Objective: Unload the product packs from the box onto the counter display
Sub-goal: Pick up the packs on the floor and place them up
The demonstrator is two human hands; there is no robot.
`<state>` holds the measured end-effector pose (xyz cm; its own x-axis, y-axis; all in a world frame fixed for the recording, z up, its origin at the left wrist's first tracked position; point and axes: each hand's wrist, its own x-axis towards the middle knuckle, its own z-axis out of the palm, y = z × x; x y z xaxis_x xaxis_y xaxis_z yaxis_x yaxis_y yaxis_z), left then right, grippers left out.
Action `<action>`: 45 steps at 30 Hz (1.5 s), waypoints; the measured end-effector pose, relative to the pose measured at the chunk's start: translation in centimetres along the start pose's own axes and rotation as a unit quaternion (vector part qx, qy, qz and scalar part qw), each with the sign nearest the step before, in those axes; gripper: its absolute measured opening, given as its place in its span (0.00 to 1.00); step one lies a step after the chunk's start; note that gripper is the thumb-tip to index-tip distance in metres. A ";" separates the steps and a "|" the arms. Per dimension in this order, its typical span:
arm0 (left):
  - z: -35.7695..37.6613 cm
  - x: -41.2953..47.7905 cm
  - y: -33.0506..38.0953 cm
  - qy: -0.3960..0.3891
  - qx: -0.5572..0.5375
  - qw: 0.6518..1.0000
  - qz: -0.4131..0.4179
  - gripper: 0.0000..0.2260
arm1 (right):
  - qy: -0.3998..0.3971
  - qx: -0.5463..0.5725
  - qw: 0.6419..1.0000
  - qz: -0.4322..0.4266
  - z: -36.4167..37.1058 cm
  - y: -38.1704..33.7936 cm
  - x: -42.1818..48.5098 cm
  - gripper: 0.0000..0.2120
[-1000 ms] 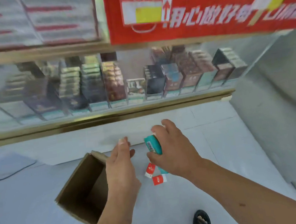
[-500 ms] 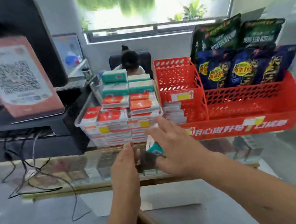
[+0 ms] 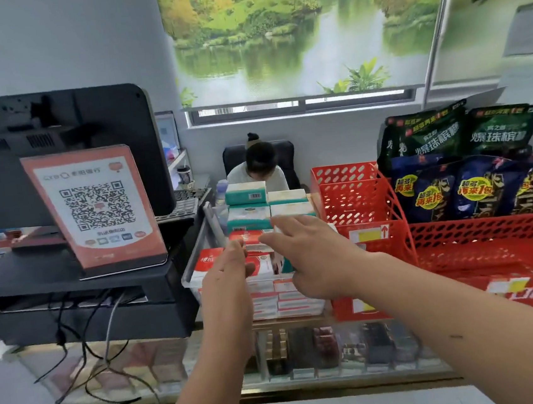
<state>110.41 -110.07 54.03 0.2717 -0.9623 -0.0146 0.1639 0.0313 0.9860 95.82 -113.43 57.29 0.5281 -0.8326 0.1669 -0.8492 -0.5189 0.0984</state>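
A clear display tray (image 3: pixel 198 252) stands on the glass counter, stacked with red-and-white packs (image 3: pixel 260 265) in front and teal-and-white packs (image 3: pixel 245 193) behind. My right hand (image 3: pixel 313 256) reaches over the tray's right side and grips a teal pack (image 3: pixel 286 263); only a sliver of it shows beneath my fingers. My left hand (image 3: pixel 226 271) is stretched out beside it, fingers straight, touching the front red packs and holding nothing. The box is out of view.
A QR-code stand (image 3: pixel 94 206) and a black monitor (image 3: pixel 53 125) sit on a register to the left, cables (image 3: pixel 88 368) trailing over the glass counter (image 3: pixel 340 355). Red mesh baskets (image 3: pixel 357 199) with snack bags (image 3: pixel 474 186) stand right. A person (image 3: pixel 259 166) sits behind.
My view has lifted from the floor and box to the counter top. Both hands rose and moved forward, the right one carrying the teal pack up to the tray.
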 end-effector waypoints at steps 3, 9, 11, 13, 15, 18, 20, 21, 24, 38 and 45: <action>-0.6 3.8 0.6 -0.029 -0.017 0.999 -0.003 0.13 | -0.013 -0.007 0.999 0.036 0.4 0.8 3.4 0.41; -1.8 10.6 1.1 -0.075 -0.044 0.996 -0.023 0.13 | -0.035 -0.008 0.995 0.096 1.5 3.0 9.9 0.49; -2.0 12.1 0.7 -0.076 -0.049 0.995 -0.033 0.14 | -0.037 -0.005 0.993 0.110 1.7 3.8 11.4 0.50; -2.0 13.3 0.3 -0.078 -0.057 0.995 -0.040 0.14 | -0.038 -0.001 0.992 0.118 2.0 4.8 13.1 0.51; -1.8 14.2 -0.2 -0.077 -0.051 0.995 -0.048 0.15 | -0.041 -0.005 0.992 0.120 2.4 6.0 14.7 0.53; -1.3 15.1 -0.5 -0.059 -0.056 0.995 -0.054 0.15 | -0.052 0.000 0.991 0.125 2.8 8.0 16.6 0.53; -0.9 15.5 -0.6 -0.052 -0.048 0.996 -0.051 0.14 | -0.084 0.011 0.987 0.139 3.5 9.1 17.1 0.52; -0.7 15.6 -0.5 -0.048 -0.044 0.997 -0.045 0.14 | -0.100 0.019 0.984 0.149 3.9 9.6 17.2 0.52; -0.1 16.3 -0.6 -0.030 -0.036 0.998 -0.038 0.13 | -0.131 0.026 0.977 0.168 4.4 11.2 17.6 0.48; 2.2 17.5 -1.4 0.003 -0.020 1.000 0.002 0.15 | -0.132 0.049 0.978 0.156 2.7 16.0 21.5 0.33; 1.9 17.9 -1.7 -0.013 -0.024 1.000 -0.003 0.14 | -0.182 0.075 0.964 0.176 5.6 16.1 22.2 0.39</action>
<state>113.14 -127.88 52.38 0.2454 -0.9693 -0.0146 0.2116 0.0389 0.9766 93.89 -141.41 57.08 0.1962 -0.9611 -0.1946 -0.9805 -0.1902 -0.0492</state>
